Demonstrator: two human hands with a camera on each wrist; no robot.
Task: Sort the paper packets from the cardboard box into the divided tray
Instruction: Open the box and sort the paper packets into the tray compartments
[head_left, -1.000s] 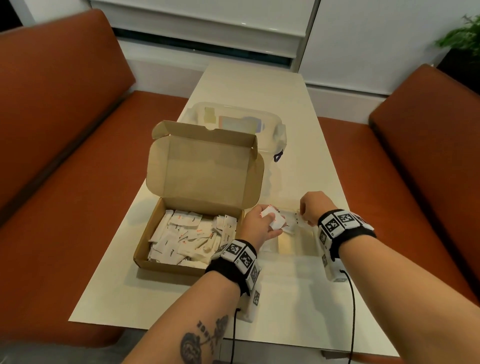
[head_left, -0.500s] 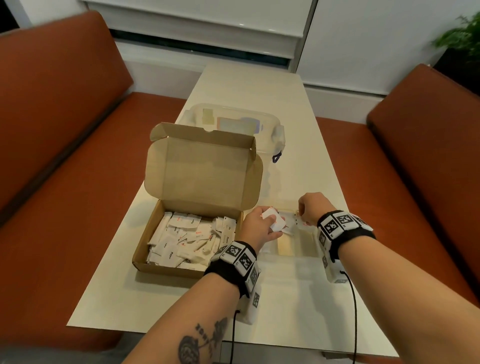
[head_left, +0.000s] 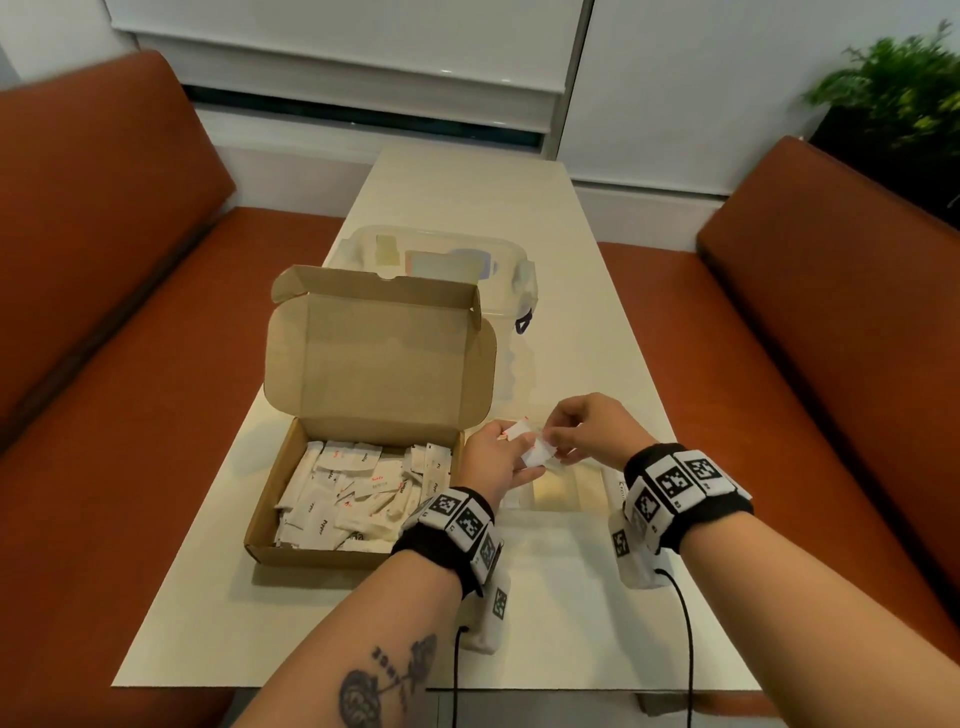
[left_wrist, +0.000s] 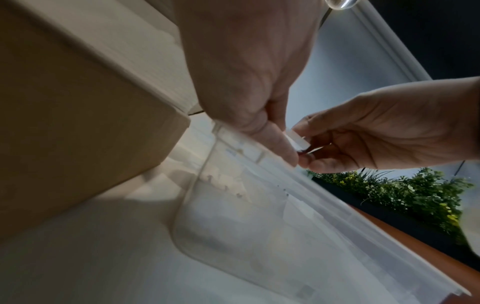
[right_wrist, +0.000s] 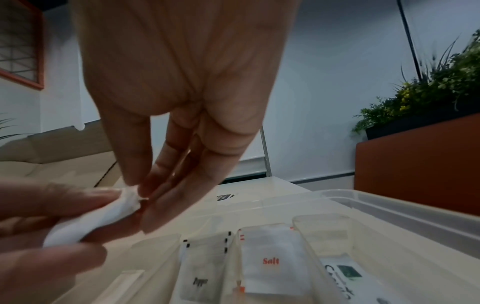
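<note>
White paper packets, small, printed in red or black, heaped loose in open brown cardboard box on pale cream table, lid flap upright at back. A few more bunched in left hand, just right of box and above clear plastic divided tray; left fingers curled around the white bundle, thumb on top. Right hand met with left over tray, thumb and fingertips pinched on corner of one packet at edge of bundle, remaining fingers nearly straight, pointing down. Inside tray, seen from right wrist: one packet with black print flat in a narrow compartment, one marked "Salt" in red in next compartment to its right, another label partly in view further right. Lidded translucent plastic container behind box. Rust-orange benches along both sides of table; green potted plant at far right.
</note>
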